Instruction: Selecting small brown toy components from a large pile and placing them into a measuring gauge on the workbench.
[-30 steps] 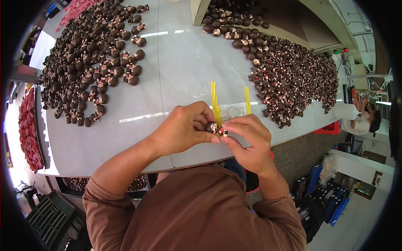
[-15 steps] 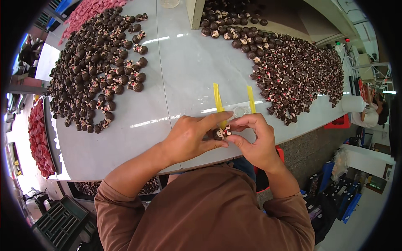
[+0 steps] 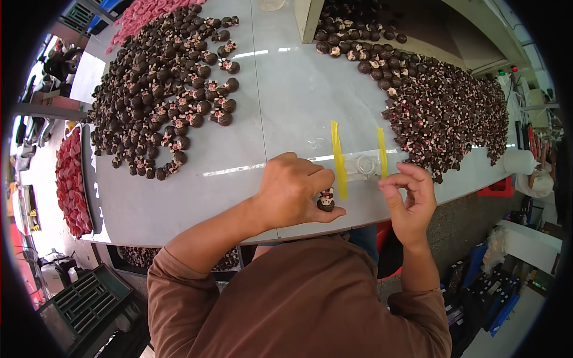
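Note:
My left hand (image 3: 295, 190) is closed round a small figurine (image 3: 326, 200), just above the table's near edge. The figurine has a dark brown round head, a pale face and a small body with red and white on it; its head points toward me. To the right, my right hand (image 3: 412, 200) is apart from the figurine. Its thumb and index fingertip come together in a pinch, and anything between them is too small to make out. Just beyond that pinch lie a yellow tape strip (image 3: 382, 152) and a small clear round dish (image 3: 365, 164).
A second yellow strip (image 3: 338, 158) lies left of the dish on the pale table (image 3: 292, 119). Brown-headed figurines (image 3: 155, 95) are heaped at left, and small figurine bodies (image 3: 453, 113) at right. Pink pieces (image 3: 146, 18) lie far left; a tray of red pieces (image 3: 71, 185) stands beyond the left edge.
My right hand has let go of the figurine and moved right, toward the right-hand tape strip. My left hand keeps the figurine, now turned head toward me. The whole view has shifted.

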Available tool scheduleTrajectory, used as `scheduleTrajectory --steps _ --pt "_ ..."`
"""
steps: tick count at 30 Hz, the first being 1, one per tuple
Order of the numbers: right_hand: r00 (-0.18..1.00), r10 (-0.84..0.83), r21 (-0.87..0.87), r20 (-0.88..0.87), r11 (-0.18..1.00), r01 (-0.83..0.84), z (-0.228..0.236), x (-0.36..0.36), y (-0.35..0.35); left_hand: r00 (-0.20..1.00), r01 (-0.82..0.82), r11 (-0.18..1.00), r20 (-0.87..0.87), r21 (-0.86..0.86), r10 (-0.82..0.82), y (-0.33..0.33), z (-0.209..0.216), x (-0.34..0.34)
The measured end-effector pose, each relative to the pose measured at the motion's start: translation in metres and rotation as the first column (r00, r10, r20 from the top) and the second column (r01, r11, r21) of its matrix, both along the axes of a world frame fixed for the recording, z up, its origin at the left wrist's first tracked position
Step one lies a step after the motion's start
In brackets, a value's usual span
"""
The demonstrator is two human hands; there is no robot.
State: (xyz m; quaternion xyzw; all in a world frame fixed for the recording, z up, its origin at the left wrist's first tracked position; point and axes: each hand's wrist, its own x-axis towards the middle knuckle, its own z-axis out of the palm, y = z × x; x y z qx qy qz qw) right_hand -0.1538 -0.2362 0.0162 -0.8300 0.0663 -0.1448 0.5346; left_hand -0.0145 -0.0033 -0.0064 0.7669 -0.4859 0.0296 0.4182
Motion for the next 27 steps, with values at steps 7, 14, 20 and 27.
scheduleTrajectory --steps 7,14,20,27 --pt "0.936 -0.337 -0.388 0.104 0.853 0.35 -0.001 -0.013 -0.049 0.993 -0.116 0.993 0.014 -0.026 0.116 0.003 -0.003 0.004" --pt "0.981 -0.123 -0.758 0.149 0.624 0.193 0.005 0.001 -0.053 0.869 -0.489 0.866 -0.03 0.102 0.494 0.023 0.015 0.042" --pt "0.948 -0.269 -0.824 0.17 0.489 0.287 -0.004 0.003 -0.047 0.496 -0.856 0.506 0.43 0.1 0.754 0.08 0.056 0.094" --pt "0.936 -0.295 -0.867 0.193 0.395 0.303 -0.025 0.004 -0.049 0.209 -0.975 0.132 0.537 0.179 0.817 0.149 0.061 0.165"
